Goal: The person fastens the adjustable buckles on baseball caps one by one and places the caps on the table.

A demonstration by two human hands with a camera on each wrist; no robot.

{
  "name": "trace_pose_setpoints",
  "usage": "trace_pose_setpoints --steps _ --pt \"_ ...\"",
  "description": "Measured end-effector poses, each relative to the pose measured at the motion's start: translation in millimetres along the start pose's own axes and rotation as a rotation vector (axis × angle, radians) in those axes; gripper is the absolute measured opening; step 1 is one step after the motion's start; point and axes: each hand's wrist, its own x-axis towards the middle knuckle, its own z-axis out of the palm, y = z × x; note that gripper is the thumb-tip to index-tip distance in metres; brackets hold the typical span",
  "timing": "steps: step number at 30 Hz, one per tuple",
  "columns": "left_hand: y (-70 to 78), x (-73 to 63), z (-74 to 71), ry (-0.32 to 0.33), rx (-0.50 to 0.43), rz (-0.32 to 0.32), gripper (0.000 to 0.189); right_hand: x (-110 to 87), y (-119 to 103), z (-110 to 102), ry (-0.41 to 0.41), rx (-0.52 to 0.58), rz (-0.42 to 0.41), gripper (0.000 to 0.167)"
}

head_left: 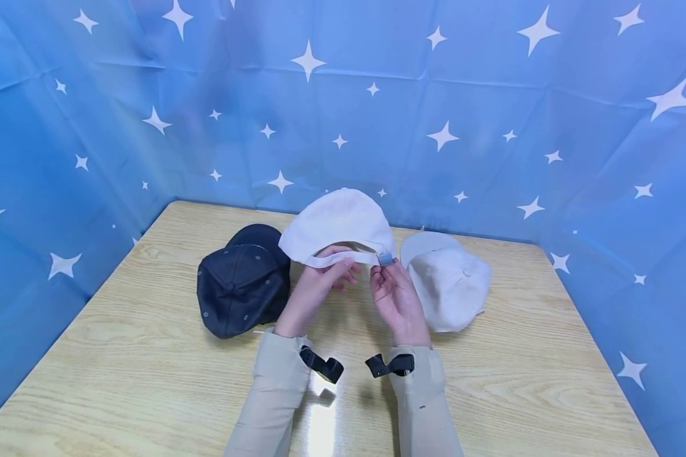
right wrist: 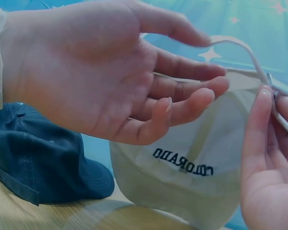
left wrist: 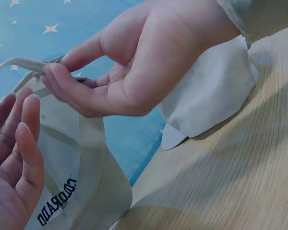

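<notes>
Both hands hold a white baseball cap (head_left: 340,219) up above the table, its back opening towards me. The left hand (head_left: 311,289) has its thumb over the white strap (right wrist: 242,45), with the index finger behind it in the opening. At the strap's other end, the right hand (left wrist: 149,62) pinches the buckle (head_left: 385,259) between thumb and fingertips. Dark mirrored letters, COLORADO (right wrist: 182,163), show inside the crown. The left hand's other fingers (right wrist: 182,108) are spread loosely, away from the buckle.
A navy cap (head_left: 234,285) lies on the wooden table (head_left: 148,355) left of the hands. Another white cap (head_left: 451,285) lies to the right, brim towards the back. Blue star-printed cloth (head_left: 349,114) hangs behind and on both sides.
</notes>
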Motion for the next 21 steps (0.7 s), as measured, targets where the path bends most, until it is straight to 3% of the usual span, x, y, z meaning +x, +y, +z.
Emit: trace_pose_setpoints --steps 5,12,21 --pt "-11.3 5.4 2.7 -0.022 0.048 -0.003 0.033 -0.3 0.6 0.2 0.007 -0.025 -0.003 0.009" --pt "-16.4 6.9 9.3 0.026 0.048 0.024 0.037 0.4 0.3 0.0 -0.019 -0.021 -0.002 0.008" --pt "-0.3 -2.0 11.3 0.035 0.006 0.047 0.024 0.7 0.8 0.2 0.015 -0.028 -0.014 0.007"
